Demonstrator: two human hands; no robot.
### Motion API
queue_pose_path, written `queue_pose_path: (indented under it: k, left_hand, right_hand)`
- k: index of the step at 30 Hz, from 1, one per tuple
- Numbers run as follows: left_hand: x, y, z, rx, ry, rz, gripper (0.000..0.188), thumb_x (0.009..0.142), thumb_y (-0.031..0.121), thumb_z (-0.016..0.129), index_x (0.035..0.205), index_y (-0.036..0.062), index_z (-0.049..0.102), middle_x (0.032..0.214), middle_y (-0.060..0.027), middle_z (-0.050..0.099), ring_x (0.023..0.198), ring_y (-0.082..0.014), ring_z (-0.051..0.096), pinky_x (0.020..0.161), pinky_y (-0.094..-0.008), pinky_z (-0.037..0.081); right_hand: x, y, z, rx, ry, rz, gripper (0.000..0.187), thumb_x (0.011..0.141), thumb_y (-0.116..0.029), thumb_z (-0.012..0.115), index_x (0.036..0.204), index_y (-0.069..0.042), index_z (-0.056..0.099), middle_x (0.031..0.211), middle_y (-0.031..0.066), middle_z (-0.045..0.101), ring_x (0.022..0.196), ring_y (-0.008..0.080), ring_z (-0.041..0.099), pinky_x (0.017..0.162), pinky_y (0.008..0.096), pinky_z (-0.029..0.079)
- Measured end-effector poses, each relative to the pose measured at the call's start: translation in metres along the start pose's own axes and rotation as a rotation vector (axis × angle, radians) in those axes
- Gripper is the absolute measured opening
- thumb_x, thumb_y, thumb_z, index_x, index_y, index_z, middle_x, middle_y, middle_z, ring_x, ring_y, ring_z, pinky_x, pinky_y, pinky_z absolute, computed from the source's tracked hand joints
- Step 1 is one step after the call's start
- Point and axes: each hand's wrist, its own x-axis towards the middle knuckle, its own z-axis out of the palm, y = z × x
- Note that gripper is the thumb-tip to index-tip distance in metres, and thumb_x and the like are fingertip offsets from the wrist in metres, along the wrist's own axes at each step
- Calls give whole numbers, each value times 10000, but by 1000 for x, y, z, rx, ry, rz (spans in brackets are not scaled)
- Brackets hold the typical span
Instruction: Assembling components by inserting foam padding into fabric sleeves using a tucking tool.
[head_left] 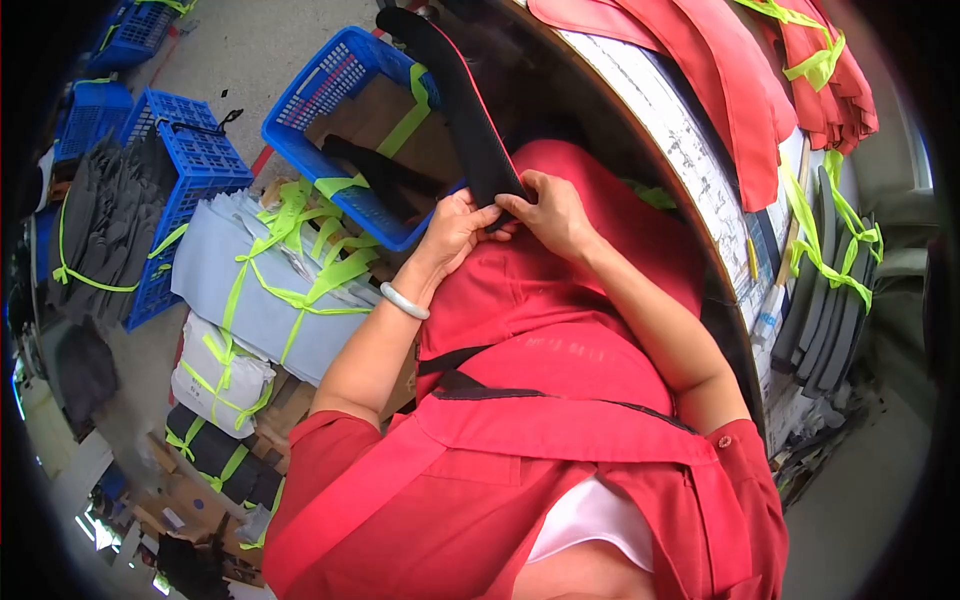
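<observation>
A long, curved black fabric strip [462, 110] with a thin red edge stretches away from my lap over the right side of a blue plastic basket. My left hand [452, 232] pinches its near end between thumb and fingers, and a pale bangle [403, 301] sits on that wrist. Right beside it, my right hand [553, 212] grips the same end, thumb toward the left thumb. The fingertips beneath the strip are partly hidden. Inside the blue basket [322, 88] lie dark strips [385, 170] and a yellow-green tie band.
A white worn tabletop [640, 95] curves along the right, bearing red fabric pieces [715, 90] and tied dark strips [825, 290]. Tied light-grey fabric [225, 265], a white bundle [215, 378], and a blue crate [190, 150] beside dark-grey pieces [110, 220] stand left.
</observation>
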Motion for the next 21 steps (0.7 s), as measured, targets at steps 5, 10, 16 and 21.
queue_pose_path:
  k: [5,10,16,21]
  left_hand:
    - [12,-12,-20,-146,267,13,269,892,8,630,1151,27,561,1004,-92,661,783,-184,655,666,-291,558]
    - [26,-23,-77,-151,404,26,204,870,15,653,1062,44,593,931,-65,649,743,-172,637,634,-278,541]
    - [56,-60,-147,-46,704,-136,426,916,143,636,1260,-4,433,1040,-110,616,856,-272,661,713,-403,579]
    - [28,-136,-213,411,891,-409,235,872,160,592,1081,108,685,949,-154,687,911,-325,675,647,-412,547]
  right_hand:
    - [5,-8,7,57,217,-36,284,880,-271,667,1045,-44,626,748,152,662,693,304,659,642,402,502]
    - [-1,7,14,107,251,-146,184,903,-197,623,1051,-90,647,827,131,683,748,278,673,679,369,515]
    - [1,9,16,119,244,-162,169,900,-186,625,1031,-82,654,846,139,684,781,296,674,702,366,517]
    - [-6,13,5,103,230,-219,166,895,-149,624,1024,-48,651,852,149,684,783,302,674,717,370,516]
